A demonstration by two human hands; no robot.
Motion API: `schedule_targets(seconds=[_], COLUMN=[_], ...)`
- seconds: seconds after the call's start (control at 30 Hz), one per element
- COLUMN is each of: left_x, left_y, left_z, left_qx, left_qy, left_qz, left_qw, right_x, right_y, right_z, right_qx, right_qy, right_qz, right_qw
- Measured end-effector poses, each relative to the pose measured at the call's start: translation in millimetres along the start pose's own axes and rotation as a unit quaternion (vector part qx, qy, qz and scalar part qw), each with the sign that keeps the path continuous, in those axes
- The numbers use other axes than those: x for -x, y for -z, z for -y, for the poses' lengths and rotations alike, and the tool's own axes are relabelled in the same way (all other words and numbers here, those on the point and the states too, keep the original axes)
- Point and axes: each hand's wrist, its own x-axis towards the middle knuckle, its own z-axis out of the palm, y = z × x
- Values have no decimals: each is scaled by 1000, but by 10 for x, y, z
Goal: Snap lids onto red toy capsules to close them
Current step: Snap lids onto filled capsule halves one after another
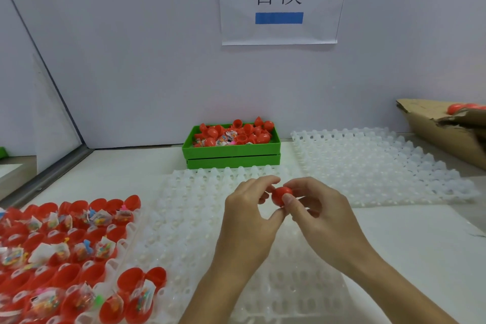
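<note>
White surface (394,244) with partition walls; a paper sign (279,0) hangs on the wall far beyond the hands. Three translucent white moulded trays lie on it: one directly beneath the hands (184,218), one beyond and to the right of the right hand (381,166), and one to the left of the left hand (126,234) whose cells hold open red capsule halves (79,271), many with small bagged toys inside. A cardboard box (447,134) sits far to the right of the right hand, red pieces showing at its top. A green bin (231,152), just beyond both hands, holds loose red lids and toy packets.

Left hand (252,213): fingers curled, thumb and fingertips pinching the left side of the red capsule (281,196). Right hand (315,208): thumb and fingers curled round the capsule's right side. The capsule is held between both hands above the centre tray; whether its lid is fully seated cannot be told.

Handling, as judged: thin, stiff moulded plastic, very light, with a smooth and somewhat slippery rounded shell. Best gripped on the two domed ends, one hand to each half, pressing straight along the axis so the rim seats evenly; squeezing the open rim sideways may deform it and block the snap.
</note>
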Motion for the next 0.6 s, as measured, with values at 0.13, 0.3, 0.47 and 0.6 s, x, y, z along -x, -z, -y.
schedule_targets(seconds=[0.13, 0.3, 0.47, 0.6], left_x=[-11, -48, -39, -29], left_y=[23, 47, 7, -23], left_z=[-49, -96, -79, -79], left_qx=[84, 182, 229, 229], left_qy=[68, 133, 187, 193], left_qz=[28, 2, -10, -5], left_qw=[994, 974, 955, 954], right_x=[-94, -242, -604, -1201], right_y=[135, 302, 480, 777], right_z=[36, 14, 51, -27], right_qx=[-15, -121, -288, -431], right_qy=[-14, -105, -192, -232], right_qz=[1, -59, -85, -166], right_qw=[1000, 985, 934, 856])
